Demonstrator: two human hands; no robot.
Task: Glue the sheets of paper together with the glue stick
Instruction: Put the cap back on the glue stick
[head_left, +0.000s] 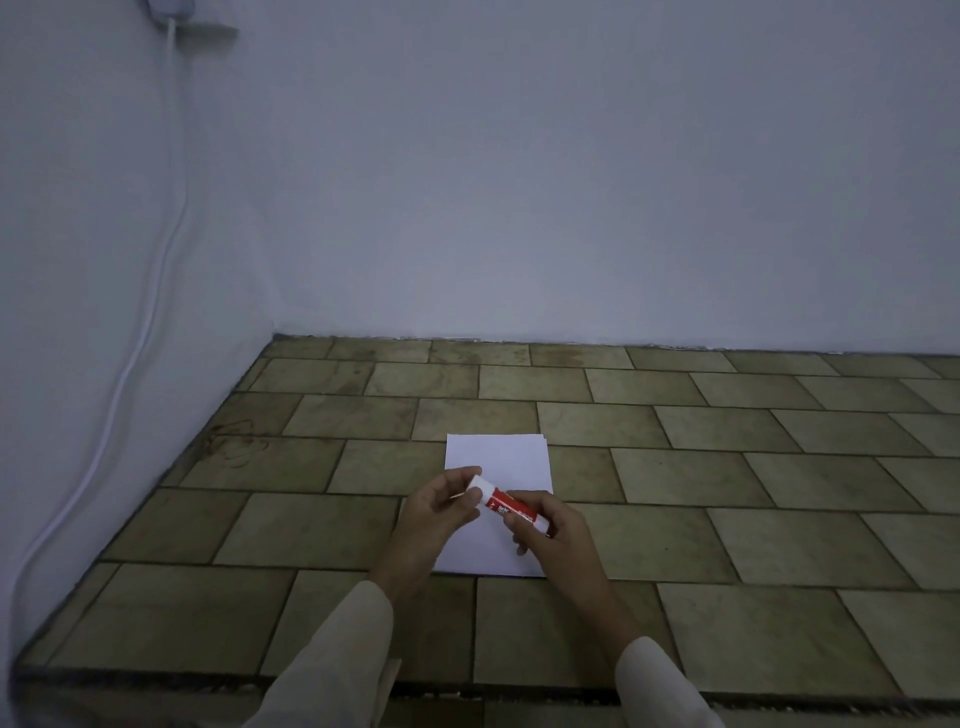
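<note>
A small stack of white paper sheets (501, 462) lies flat on the tiled surface (675, 467), its far edges slightly fanned. Above its near half I hold a red and white glue stick (506, 506), lying slantwise from upper left to lower right. My right hand (553, 540) grips the red body and white base. My left hand (439, 512) pinches the white cap end between thumb and fingers. Both hands hide part of the sheets below.
A white cable (150, 291) runs down the left wall to the surface's left edge. Pale walls close the back and left. The tiled surface's front edge (467, 693) is near my sleeves. Bare tiles extend to the right.
</note>
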